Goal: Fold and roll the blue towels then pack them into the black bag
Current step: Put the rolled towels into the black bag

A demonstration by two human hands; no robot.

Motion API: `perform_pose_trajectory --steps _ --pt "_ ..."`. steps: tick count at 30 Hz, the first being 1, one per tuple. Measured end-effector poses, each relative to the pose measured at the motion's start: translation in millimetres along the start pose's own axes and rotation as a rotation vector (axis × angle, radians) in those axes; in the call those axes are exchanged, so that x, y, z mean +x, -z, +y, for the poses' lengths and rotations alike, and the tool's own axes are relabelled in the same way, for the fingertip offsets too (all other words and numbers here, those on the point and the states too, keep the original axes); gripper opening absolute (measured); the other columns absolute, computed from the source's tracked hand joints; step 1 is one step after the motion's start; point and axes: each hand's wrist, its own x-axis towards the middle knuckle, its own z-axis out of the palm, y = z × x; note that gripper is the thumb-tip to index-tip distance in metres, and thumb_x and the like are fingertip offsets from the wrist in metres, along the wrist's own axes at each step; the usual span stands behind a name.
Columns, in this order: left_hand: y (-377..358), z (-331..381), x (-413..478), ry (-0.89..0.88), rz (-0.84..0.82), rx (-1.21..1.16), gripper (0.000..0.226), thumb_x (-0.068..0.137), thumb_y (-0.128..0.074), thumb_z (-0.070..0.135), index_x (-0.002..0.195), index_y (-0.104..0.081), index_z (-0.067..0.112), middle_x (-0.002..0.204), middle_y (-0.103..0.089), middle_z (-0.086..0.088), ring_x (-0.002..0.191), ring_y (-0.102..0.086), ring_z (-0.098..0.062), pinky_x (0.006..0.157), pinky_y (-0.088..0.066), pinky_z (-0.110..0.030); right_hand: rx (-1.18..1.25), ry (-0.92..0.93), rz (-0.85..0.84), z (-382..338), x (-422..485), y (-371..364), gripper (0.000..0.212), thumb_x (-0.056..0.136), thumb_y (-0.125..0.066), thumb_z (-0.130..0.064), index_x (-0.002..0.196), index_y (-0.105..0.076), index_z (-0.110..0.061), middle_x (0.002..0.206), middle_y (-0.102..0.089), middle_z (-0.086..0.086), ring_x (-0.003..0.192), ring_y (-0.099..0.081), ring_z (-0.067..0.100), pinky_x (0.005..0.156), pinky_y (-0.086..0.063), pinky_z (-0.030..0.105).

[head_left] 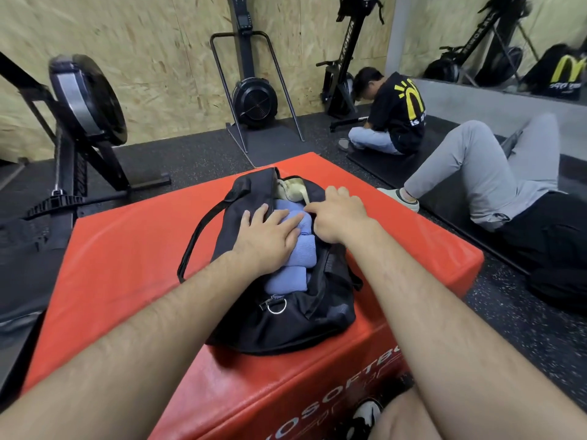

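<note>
Fingers (pixel 282 223) of the left hand (pixel 270 239) lie straight and a little spread, pressing flat on the blue towels (pixel 292 271). One outer finger reaches onto the left rim of the bag (pixel 286 325). Fingers (pixel 338 193) of the right hand (pixel 336 217) bend over the bag's right rim with their tips hidden, so I cannot tell whether they grip it. One digit points left and touches the top towel.

The towels sit rolled inside the open black bag, stacked along its length from the near end to the middle. A cream cloth (pixel 292 185) fills the far end beyond them. A metal ring (pixel 276 306) hangs at the near end, and a black strap (pixel 197 236) loops out on the left.

The bag lies on a red padded box (pixel 127 249) on dark speckled floor (pixel 190 157). Rowing machines (pixel 254 100) stand against a chipboard wall. To the right, one person (pixel 394 115) sits hunched on a mat, and another (pixel 482 173) lies nearer with knees raised.
</note>
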Motion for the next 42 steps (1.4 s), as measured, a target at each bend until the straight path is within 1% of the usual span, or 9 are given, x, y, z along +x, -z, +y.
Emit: perform_pose_trajectory --steps 8,12,19,22,26,30,35,39,42 --pt "0 -3 2 0.005 -0.016 -0.041 0.047 0.105 -0.025 0.049 0.152 -0.028 0.047 0.159 -0.029 0.013 0.149 -0.016 -0.032 0.120 -0.010 -0.056 -0.051 -0.025 -0.038 7 1 -8 0.047 0.093 -0.047 -0.022 0.138 -0.040 -0.033 0.132 -0.051 0.006 0.123 -0.044 0.031 0.092 -0.039 0.043" --pt "1 -6 5 0.015 -0.035 -0.075 0.047 0.105 -0.026 0.050 0.151 -0.029 0.047 0.159 -0.030 0.014 0.149 -0.016 -0.031 0.120 -0.010 -0.055 0.421 0.137 0.031 36 -9 8 0.013 0.100 -0.042 -0.019 0.100 -0.049 -0.031 0.098 -0.063 -0.001 0.095 -0.058 0.027 0.080 -0.047 0.038" --pt "8 -5 10 0.000 -0.137 -0.084 0.051 0.104 -0.029 0.050 0.153 -0.025 0.039 0.161 -0.022 0.010 0.151 -0.008 -0.031 0.121 -0.005 -0.056 1.332 0.102 0.184 20 -10 16 0.017 0.105 -0.039 -0.016 0.106 -0.053 -0.025 0.091 -0.058 0.015 0.072 -0.054 0.008 0.060 -0.045 0.026" --pt "11 -15 11 -0.045 -0.099 -0.288 0.045 0.105 -0.037 0.042 0.148 -0.040 0.032 0.158 -0.031 0.009 0.150 -0.017 -0.027 0.120 -0.008 -0.059 1.205 0.114 0.184 1 -5 5 0.047 0.102 -0.051 -0.022 0.144 -0.034 -0.033 0.091 -0.063 0.006 0.079 -0.059 0.006 0.075 -0.047 0.025" --pt "31 -38 -7 0.094 0.185 -0.974 0.032 0.106 -0.040 0.020 0.132 -0.056 0.026 0.143 -0.051 0.008 0.136 -0.039 -0.005 0.118 -0.025 -0.030 0.780 0.192 0.069 -21 -15 -20 0.073 0.099 -0.046 -0.052 0.158 -0.008 -0.033 0.156 -0.039 -0.003 0.144 -0.033 0.019 0.119 -0.025 0.037" --pt "23 -57 -22 0.106 0.137 -0.530 0.043 0.107 -0.035 0.026 0.149 -0.043 0.025 0.160 -0.031 0.006 0.152 -0.015 -0.016 0.123 -0.004 -0.045 0.504 0.156 0.044 -35 -27 -29 0.059 0.103 -0.022 -0.056 0.158 -0.009 -0.039 0.167 -0.004 -0.010 0.154 0.001 0.022 0.124 -0.008 0.048" --pt "-10 -42 -19 0.130 0.037 -0.189 0.054 0.107 -0.020 0.043 0.159 -0.013 0.032 0.166 -0.003 0.010 0.154 0.007 -0.023 0.123 0.002 -0.047 0.376 0.096 0.119 -57 -15 -60 0.056 0.104 -0.014 -0.049 0.158 -0.005 -0.036 0.167 0.000 -0.002 0.153 0.008 0.033 0.122 -0.011 0.054" --pt "-32 -43 -12 0.127 0.059 -0.118 0.054 0.107 -0.020 0.041 0.159 -0.013 0.030 0.167 -0.003 0.008 0.154 0.006 -0.024 0.123 -0.002 -0.048 0.303 0.100 0.048 -58 14 -100 0.075 0.091 0.022 -0.055 0.158 0.001 -0.027 0.167 -0.007 -0.003 0.153 0.000 0.033 0.119 -0.016 0.055" --pt "-37 -43 -6 0.126 0.018 -0.082 0.054 0.107 -0.020 0.040 0.159 -0.013 0.028 0.167 -0.003 0.007 0.154 0.005 -0.025 0.123 -0.003 -0.049 0.296 0.085 0.037 -56 15 -99 0.069 0.095 0.011 -0.053 0.158 -0.001 -0.028 0.167 -0.006 -0.001 0.153 0.001 0.032 0.120 -0.017 0.053"
